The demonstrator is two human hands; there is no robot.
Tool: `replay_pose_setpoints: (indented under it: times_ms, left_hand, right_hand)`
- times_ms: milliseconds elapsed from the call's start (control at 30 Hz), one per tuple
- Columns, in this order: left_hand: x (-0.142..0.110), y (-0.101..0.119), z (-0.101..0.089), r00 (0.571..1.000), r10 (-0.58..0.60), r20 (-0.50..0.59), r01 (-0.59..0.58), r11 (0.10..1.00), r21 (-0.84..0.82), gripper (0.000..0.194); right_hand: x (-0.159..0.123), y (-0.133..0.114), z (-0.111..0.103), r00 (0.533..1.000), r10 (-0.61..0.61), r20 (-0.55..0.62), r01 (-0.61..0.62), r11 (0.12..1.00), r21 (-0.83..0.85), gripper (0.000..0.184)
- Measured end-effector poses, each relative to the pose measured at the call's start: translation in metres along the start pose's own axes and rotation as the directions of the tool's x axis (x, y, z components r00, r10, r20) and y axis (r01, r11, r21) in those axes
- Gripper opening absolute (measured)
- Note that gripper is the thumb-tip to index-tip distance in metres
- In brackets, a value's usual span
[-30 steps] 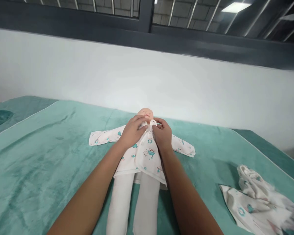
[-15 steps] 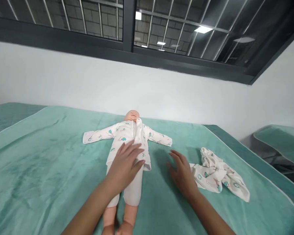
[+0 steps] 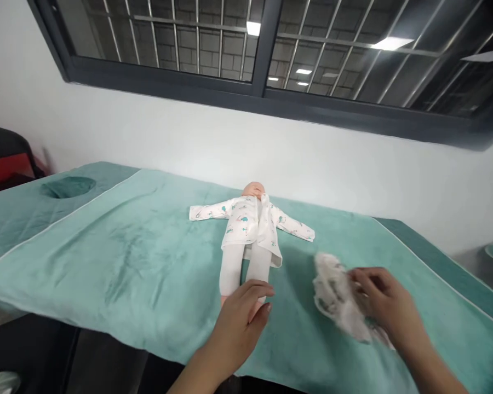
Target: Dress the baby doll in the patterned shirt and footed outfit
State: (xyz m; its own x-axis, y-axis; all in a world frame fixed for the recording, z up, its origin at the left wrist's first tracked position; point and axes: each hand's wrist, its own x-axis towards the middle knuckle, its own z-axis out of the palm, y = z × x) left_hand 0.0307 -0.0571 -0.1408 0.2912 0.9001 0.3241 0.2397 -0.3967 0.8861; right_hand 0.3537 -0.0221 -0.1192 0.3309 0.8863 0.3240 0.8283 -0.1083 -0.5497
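Right hand [image 3: 384,298] pinches blurred cloth [image 3: 337,298]; left hand [image 3: 240,320], empty, uncurled, hides dressed doll's [image 3: 243,225] feet.

Treatment room, face-hole bed [image 3: 160,241]

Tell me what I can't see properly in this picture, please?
All in the head view:
- The dressed doll's feet: hidden behind the left grip.
- The pattern on the bunched cloth: smeared by blur.
- Part of that cloth: covered by the right grip.
- The rest of the black-and-red thing: cut off by the left edge.
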Motion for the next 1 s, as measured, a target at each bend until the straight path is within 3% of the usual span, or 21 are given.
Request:
replay_pose_setpoints:
  times_ms: [67, 133, 233, 300, 367, 500, 567, 667, 767, 867, 933, 1000]
  left_hand:
    - [-0.005, -0.001, 0.000, 1.000, 0.015, 0.019, -0.016, 0.998, 0.064, 0.026]
    - [-0.012, -0.006, -0.001, 0.999, 0.046, 0.021, -0.048, 0.990, 0.130, 0.027]
    - [-0.026, -0.015, -0.005, 0.999, 0.034, -0.018, -0.031, 0.989, 0.142, 0.026]
    - [-0.032, -0.018, -0.005, 0.999, 0.013, -0.042, -0.008, 0.994, 0.114, 0.025]
    - [-0.035, -0.017, -0.002, 0.999, 0.014, -0.039, -0.009, 0.992, 0.126, 0.023]
    - [-0.032, -0.008, 0.010, 0.999, 0.028, 0.024, -0.032, 0.981, 0.192, 0.032]
    - [-0.029, -0.003, 0.013, 1.000, -0.002, 0.014, 0.000, 0.992, 0.125, 0.046]
    - [-0.028, 0.005, 0.010, 0.996, -0.083, -0.014, 0.082, 0.993, -0.090, 0.076]
    - [-0.031, 0.014, 0.000, 0.980, -0.196, -0.045, 0.180, 0.952, -0.247, 0.082]
    - [-0.039, 0.022, -0.013, 0.950, -0.281, -0.133, 0.232, 0.927, -0.296, 0.057]
    - [-0.043, 0.025, -0.022, 0.921, -0.295, -0.256, 0.215, 0.930, -0.299, 0.033]
    - [-0.042, 0.026, -0.032, 0.875, -0.318, -0.365, 0.205, 0.926, -0.316, 0.020]
  right_hand:
    - [-0.003, -0.024, 0.018, 0.991, -0.117, 0.061, 0.120, 0.992, -0.042, 0.037]
    - [-0.004, -0.025, 0.029, 0.986, -0.158, 0.054, 0.166, 0.959, -0.230, 0.051]
    - [-0.007, -0.003, 0.029, 0.991, 0.001, 0.134, 0.041, 0.950, -0.310, 0.058]
    - [-0.015, 0.007, 0.023, 0.961, 0.095, 0.259, -0.042, 0.979, -0.201, 0.049]
    - [-0.029, 0.001, 0.019, 0.935, 0.084, 0.345, -0.064, 0.996, -0.070, 0.041]
    - [-0.062, -0.049, 0.014, 0.921, -0.020, 0.390, -0.059, 0.980, 0.189, 0.034]
    - [-0.075, -0.081, 0.012, 0.893, -0.108, 0.436, -0.082, 0.915, 0.395, 0.030]
    - [-0.087, -0.120, 0.008, 0.782, -0.328, 0.530, -0.123, 0.752, 0.648, 0.024]
    - [-0.089, -0.144, 0.007, 0.647, -0.446, 0.619, -0.161, 0.713, 0.682, 0.027]
    - [-0.086, -0.155, 0.009, 0.532, -0.461, 0.710, -0.213, 0.739, 0.640, 0.038]
    - [-0.082, -0.158, 0.011, 0.447, -0.426, 0.786, -0.240, 0.790, 0.564, 0.038]
    - [-0.076, -0.160, 0.012, 0.413, -0.378, 0.828, -0.221, 0.841, 0.494, 0.033]
